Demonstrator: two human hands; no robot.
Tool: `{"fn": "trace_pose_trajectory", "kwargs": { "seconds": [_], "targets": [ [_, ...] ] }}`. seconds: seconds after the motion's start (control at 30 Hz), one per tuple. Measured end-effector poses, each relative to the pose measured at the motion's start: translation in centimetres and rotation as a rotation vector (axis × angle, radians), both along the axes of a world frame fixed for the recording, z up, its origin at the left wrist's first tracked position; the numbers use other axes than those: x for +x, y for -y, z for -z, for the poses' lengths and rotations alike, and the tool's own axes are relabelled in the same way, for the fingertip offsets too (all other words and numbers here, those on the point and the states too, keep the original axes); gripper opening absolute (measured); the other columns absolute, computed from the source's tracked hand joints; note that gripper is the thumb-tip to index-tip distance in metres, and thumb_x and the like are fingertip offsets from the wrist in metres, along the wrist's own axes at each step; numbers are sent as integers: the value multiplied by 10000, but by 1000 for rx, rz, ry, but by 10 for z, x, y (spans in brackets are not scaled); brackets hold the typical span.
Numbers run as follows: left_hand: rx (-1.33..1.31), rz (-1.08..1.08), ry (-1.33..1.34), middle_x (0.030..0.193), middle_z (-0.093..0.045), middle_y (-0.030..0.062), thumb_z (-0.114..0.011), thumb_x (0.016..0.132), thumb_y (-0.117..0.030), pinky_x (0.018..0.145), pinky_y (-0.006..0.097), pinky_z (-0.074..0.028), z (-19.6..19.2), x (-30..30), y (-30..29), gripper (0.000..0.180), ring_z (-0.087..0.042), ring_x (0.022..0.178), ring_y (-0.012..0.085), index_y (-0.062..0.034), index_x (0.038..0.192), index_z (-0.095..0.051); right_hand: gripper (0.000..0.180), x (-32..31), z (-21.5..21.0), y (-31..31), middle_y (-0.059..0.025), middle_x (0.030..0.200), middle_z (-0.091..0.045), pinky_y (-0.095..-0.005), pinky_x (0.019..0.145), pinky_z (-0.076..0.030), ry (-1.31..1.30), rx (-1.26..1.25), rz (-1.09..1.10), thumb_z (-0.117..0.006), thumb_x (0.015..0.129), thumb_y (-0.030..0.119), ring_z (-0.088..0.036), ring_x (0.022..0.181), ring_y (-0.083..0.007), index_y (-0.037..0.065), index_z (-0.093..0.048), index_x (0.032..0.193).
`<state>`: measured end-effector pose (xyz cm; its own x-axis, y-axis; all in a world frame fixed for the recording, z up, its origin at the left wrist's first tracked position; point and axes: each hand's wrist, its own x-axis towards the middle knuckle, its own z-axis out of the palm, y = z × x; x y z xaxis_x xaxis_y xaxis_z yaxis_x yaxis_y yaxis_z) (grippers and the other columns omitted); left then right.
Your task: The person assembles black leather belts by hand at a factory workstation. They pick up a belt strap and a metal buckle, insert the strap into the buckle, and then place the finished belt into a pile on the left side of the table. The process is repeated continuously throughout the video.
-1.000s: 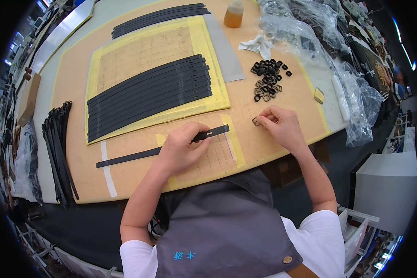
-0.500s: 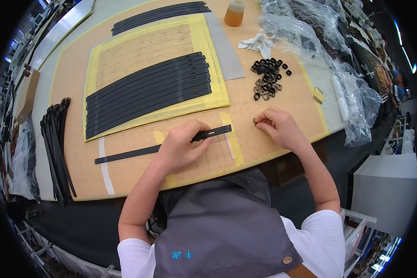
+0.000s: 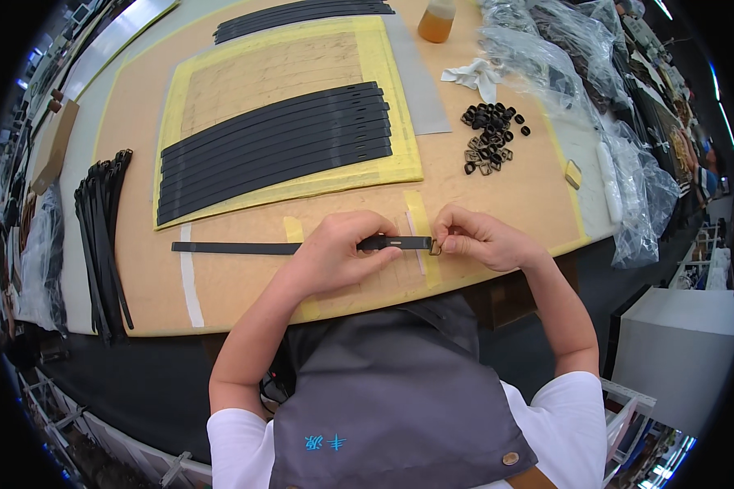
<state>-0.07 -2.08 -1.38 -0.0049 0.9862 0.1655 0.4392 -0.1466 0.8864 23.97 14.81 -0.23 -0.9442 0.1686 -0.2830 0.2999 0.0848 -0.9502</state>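
A black belt strap (image 3: 240, 248) lies across the front of the table, its slotted end to the right. My left hand (image 3: 342, 248) is closed on the strap near that end, fingers and thumb pinching it. My right hand (image 3: 483, 238) pinches a small metal buckle (image 3: 435, 246) right at the strap's tip; whether the strap passes through it I cannot tell. A heap of dark buckles and loops (image 3: 489, 130) lies beyond my right hand. Several more black straps (image 3: 277, 147) are laid side by side on a yellow-edged board (image 3: 412, 167).
At the left a bundle of black straps (image 3: 104, 236) hangs over the table edge. A bottle of amber liquid (image 3: 437, 21), a white cloth (image 3: 475, 77) and clear plastic wrapping (image 3: 530, 61) sit at the back. A small yellow block (image 3: 573, 174) lies near the right edge.
My right hand has moved left with the buckle, bringing it to the strap's tip. The strap has turned to lie more level, my left hand still on it.
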Motion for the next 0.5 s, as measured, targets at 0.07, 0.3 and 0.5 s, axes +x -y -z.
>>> {"fn": "trace_pose_trajectory", "kwargs": {
  "seconds": [0.07, 0.3, 0.5],
  "targets": [
    [-41, 12, 32, 795, -686, 78, -818, 848, -101, 602, 282, -509, 0, 0, 1, 192, -632, 671, 152, -5, 984, -721, 139, -7, -1, -1, 15, 986, -579, -289, 896, -458, 12, -12, -50, -576, 1077, 211, -523, 940, -108, 78, -553, 1108],
    [-54, 59, 20, 755, -657, 70, -818, 831, -102, 583, 273, -493, 0, -5, 3, 193, -604, 643, 131, -6, 961, -714, 139, -24, -10, 1, -4, 984, -584, -310, 898, -465, 80, 21, -179, -573, 1070, 197, -536, 944, -126, 69, -551, 1120],
    [-138, 86, 45, 727, -647, 70, -808, 809, -94, 576, 274, -484, -4, -8, 2, 186, -589, 637, 122, 3, 936, -712, 138, -27, -16, 0, -30, 994, -611, -321, 905, -472, 108, 21, -215, -567, 1066, 183, -568, 956, -142, 60, -550, 1127]
  ]
}}
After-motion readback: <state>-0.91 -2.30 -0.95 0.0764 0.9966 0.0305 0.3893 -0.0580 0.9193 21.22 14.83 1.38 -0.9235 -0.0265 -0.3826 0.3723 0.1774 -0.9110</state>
